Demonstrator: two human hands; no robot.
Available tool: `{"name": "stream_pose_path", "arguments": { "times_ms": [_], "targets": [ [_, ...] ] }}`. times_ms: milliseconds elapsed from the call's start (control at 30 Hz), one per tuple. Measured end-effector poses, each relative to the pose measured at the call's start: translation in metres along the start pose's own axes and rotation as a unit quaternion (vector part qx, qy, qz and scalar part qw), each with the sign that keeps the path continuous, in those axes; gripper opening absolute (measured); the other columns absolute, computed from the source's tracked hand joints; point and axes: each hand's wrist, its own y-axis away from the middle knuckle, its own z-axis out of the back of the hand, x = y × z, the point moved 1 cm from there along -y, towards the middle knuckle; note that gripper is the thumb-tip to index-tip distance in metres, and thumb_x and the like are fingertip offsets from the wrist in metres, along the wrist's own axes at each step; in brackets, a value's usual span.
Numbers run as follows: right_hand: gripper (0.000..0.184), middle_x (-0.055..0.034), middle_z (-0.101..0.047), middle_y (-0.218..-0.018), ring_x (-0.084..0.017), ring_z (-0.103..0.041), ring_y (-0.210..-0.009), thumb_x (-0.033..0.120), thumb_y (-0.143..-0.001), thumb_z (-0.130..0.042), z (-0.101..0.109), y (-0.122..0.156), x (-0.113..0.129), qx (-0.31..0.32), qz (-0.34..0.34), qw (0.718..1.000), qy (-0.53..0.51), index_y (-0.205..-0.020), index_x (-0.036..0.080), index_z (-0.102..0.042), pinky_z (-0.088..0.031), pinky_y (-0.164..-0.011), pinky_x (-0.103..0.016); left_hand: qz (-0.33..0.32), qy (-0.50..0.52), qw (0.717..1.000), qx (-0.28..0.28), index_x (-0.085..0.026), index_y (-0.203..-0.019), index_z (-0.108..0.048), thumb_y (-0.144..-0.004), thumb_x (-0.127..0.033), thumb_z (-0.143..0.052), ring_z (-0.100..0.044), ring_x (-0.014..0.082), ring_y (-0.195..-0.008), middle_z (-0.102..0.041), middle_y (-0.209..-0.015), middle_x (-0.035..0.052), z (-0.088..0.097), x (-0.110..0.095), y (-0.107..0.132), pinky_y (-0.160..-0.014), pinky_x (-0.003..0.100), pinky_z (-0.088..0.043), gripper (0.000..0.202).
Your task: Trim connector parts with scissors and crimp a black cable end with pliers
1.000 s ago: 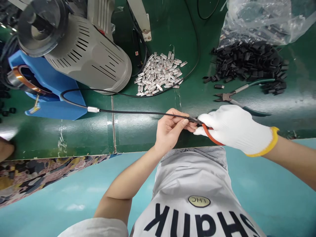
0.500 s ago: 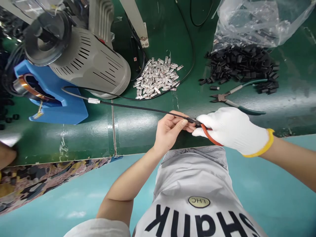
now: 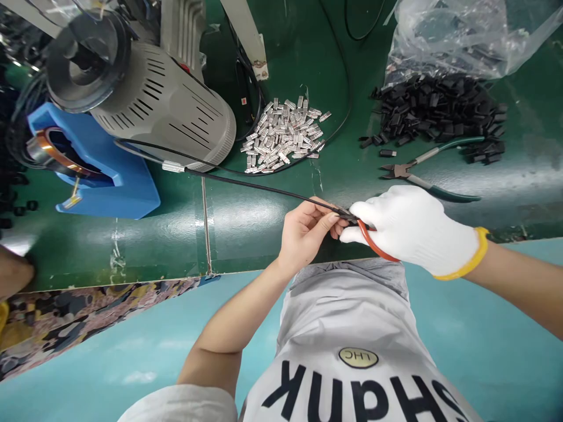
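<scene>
My bare left hand (image 3: 310,228) pinches a thin black cable (image 3: 259,186) near its end, fingers closed. A white glove with a yellow cuff covers my right hand (image 3: 402,231), which is wrapped round red-handled pliers (image 3: 373,243). The jaws of the pliers meet the cable end just beside my left fingertips; what sits between them is too small to make out. Farther left along the cable is a silver metal sleeve (image 3: 173,167). Beyond my right hand lie open diagonal cutters (image 3: 407,170) with green handles.
Silvery metal pieces (image 3: 284,136) are heaped on the green table (image 3: 246,234). Behind the cutters lie a pile of black plastic caps (image 3: 435,111) and a clear plastic bag (image 3: 453,38). A grey machine (image 3: 176,111) and blue tape dispenser (image 3: 136,190) stand left. Another person's arm (image 3: 13,272) shows at the left edge.
The view has shifted slightly, so the table's contents sit a little farther right. Both hands keep their hold at the cable end, and the left fingers appear slightly more curled.
</scene>
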Motion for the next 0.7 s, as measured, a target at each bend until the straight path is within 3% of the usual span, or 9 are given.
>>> {"name": "stream_pose_path", "arguments": {
  "times_ms": [233, 433, 600, 700],
  "targets": [
    [0.049, 0.0024, -0.038, -0.05, -0.015, -0.029, -0.051, 0.061, -0.1, -0.049, -0.0081, 0.003, 0.0026, -0.005, -0.044, 0.999, -0.031, -0.068, 0.024, -0.046, -0.011, -0.06, -0.031, 0.0, -0.006, 1.0, -0.011, -0.015, -0.086, -0.067, -0.091, -0.035, -0.078, -0.069, 0.011, -0.062, -0.078, -0.079, 0.0052, 0.0015, 0.0007, -0.0006, -0.06, 0.023, -0.056, 0.023],
    [0.044, 0.0023, -0.038, -0.052, -0.016, -0.031, -0.05, 0.056, -0.101, -0.048, -0.0094, 0.0032, 0.0017, -0.001, -0.03, 0.999, -0.017, -0.072, 0.024, -0.047, -0.012, -0.058, -0.031, -0.014, -0.027, 0.999, -0.013, -0.016, -0.087, -0.066, -0.091, -0.038, -0.078, -0.069, 0.011, -0.065, -0.077, -0.08, 0.0048, 0.0017, 0.0023, -0.0017, -0.063, 0.024, -0.057, 0.026],
    [0.037, 0.0007, -0.041, -0.052, -0.018, -0.036, -0.052, 0.048, -0.101, -0.049, -0.0066, 0.0044, 0.006, -0.024, -0.05, 0.998, 0.012, -0.073, 0.024, -0.049, -0.013, -0.06, -0.032, -0.069, -0.051, 0.996, -0.035, -0.02, -0.109, -0.067, -0.092, -0.038, -0.077, -0.068, 0.0099, -0.067, -0.072, -0.082, 0.001, 0.0026, 0.003, -0.0022, -0.063, 0.022, -0.055, 0.027],
    [0.035, -0.0005, -0.042, -0.052, -0.018, -0.034, -0.051, 0.046, -0.099, -0.05, -0.0062, 0.0043, 0.0083, -0.018, -0.058, 0.998, 0.017, -0.073, 0.023, -0.052, -0.011, -0.06, -0.032, -0.066, -0.037, 0.997, -0.032, -0.021, -0.108, -0.064, -0.095, -0.038, -0.073, -0.067, 0.0101, -0.064, -0.073, -0.078, 0.0008, 0.0045, 0.0043, -0.0029, -0.057, 0.021, -0.051, 0.024]
  ]
}}
